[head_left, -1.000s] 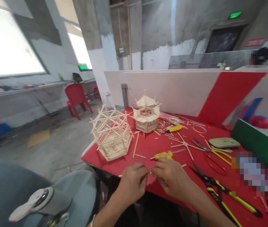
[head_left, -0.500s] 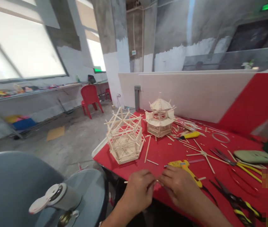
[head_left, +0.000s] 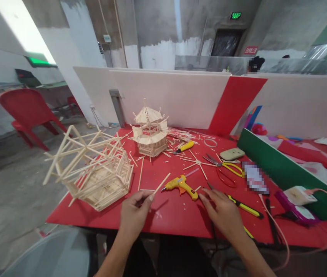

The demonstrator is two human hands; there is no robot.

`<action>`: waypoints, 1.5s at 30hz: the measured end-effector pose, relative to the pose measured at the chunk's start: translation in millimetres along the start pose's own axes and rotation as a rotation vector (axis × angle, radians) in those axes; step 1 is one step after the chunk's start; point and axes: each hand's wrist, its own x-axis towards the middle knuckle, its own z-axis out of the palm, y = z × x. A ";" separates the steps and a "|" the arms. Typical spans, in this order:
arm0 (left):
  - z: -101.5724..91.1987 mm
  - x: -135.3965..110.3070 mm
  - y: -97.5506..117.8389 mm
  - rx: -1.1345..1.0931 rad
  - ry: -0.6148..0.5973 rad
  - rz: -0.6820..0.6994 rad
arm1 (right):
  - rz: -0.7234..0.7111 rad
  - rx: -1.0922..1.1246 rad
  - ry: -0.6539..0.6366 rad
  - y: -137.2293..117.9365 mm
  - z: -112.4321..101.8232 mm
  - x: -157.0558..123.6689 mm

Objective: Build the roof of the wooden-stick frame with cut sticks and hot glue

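Between the thumb and fingers of my left hand (head_left: 136, 211) is a thin wooden stick (head_left: 162, 183), tilted up to the right. My right hand (head_left: 222, 209) is spread over the table with nothing in its fingers, close to the handle of a yellow glue gun (head_left: 180, 184). The black-and-yellow tool (head_left: 245, 207) beside it is partly covered by that hand. To the left stands an open frame of wooden sticks (head_left: 94, 173) with a six-sided base. Behind it rises a small pagoda model (head_left: 150, 134) with two roofs.
On the red table (head_left: 169, 221) lie a star of joined sticks (head_left: 198, 162), yellow-handled pliers (head_left: 223, 164), a yellow utility knife (head_left: 184, 147), a ring (head_left: 210, 142) and loose sticks. A green board (head_left: 290, 175) and pink cable (head_left: 278, 234) are at right. A white partition (head_left: 166, 92) runs behind.
My view has swung right. My hands, close together before, have moved apart; the stick stays in my left hand, and my right hand has opened and moved toward the tools.
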 end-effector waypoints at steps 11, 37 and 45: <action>31.1 12.8 2.4 -0.216 -0.030 -0.166 | 0.236 -0.414 -0.315 73.8 -20.0 -40.0; 2.1 -16.0 51.7 -0.343 0.021 -0.088 | -0.206 0.251 -0.331 -75.0 -17.2 17.5; 1.1 -18.6 51.2 -0.274 -0.045 0.002 | -0.210 0.242 -0.313 -85.3 -21.4 19.4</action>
